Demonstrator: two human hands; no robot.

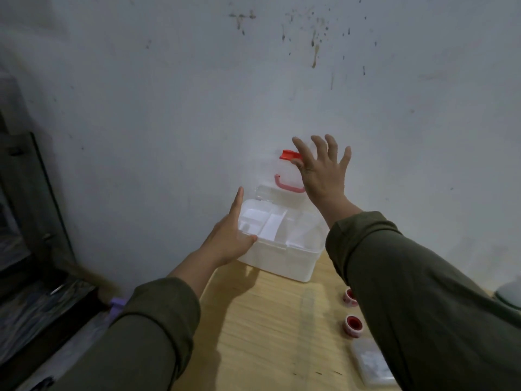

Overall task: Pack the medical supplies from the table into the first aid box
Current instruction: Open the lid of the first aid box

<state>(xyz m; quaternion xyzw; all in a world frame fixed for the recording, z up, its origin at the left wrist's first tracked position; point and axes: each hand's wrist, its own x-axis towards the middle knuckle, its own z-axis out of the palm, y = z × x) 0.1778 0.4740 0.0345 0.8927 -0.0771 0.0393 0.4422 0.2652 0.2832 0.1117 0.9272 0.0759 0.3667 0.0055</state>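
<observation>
The first aid box [277, 258], white plastic, stands at the far edge of the wooden table [262, 334], against the wall [253, 80], with its clear lid [282, 170] swung up and back; the lid's red latch [288, 155] and pink carrying handle [287, 185] show beside the right hand. The left hand [229, 238] lies flat against the box's left end, fingers straight and thumb hooked over the near rim, steadying it and holding nothing else. The right hand [321, 170] is spread wide, palm on the raised lid, gripping nothing. Inside the box sits a divided tray [262, 224] with white contents that are too washed out to name. Packing looks barely begun or only partly done: two small rolls with red centres [351, 325], probably tape, and a clear flat case [372, 365] lie near the table's right edge, well apart from the box and partly hidden by the right sleeve [423, 292]. Those remain to be moved in, and the lid then closed and latched.
</observation>
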